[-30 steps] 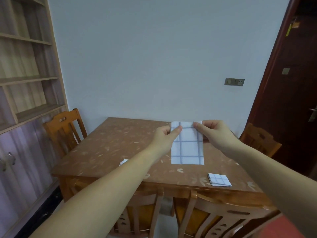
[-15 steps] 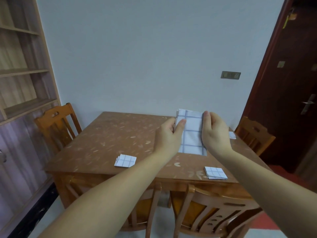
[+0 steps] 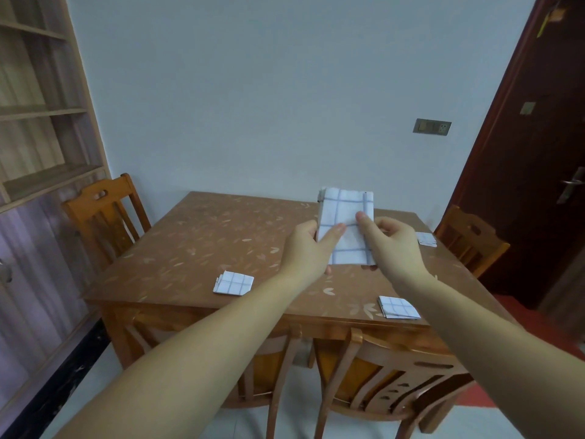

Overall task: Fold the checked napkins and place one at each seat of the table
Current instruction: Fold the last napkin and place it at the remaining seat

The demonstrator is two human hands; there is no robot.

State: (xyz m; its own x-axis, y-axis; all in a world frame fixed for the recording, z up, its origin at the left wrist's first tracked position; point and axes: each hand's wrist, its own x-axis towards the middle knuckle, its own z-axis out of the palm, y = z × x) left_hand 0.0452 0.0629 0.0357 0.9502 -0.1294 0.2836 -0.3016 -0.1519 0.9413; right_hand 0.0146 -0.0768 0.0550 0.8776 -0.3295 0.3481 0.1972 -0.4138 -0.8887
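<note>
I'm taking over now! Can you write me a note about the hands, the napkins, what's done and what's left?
Left hand and right hand both pinch the part-folded napkin, held up above the table.
Done: three folded ones lie there: near-left napkin, near-right napkin, right-side napkin.
Left: finish folding the held one. The left chair has none at its place, so it likely goes there.

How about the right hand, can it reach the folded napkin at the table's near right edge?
Likely yes: the folded napkin lies uncovered on the table near the right forearm. But the right hand is pinching the held napkin with the left hand, so it would need to let go first.
</note>
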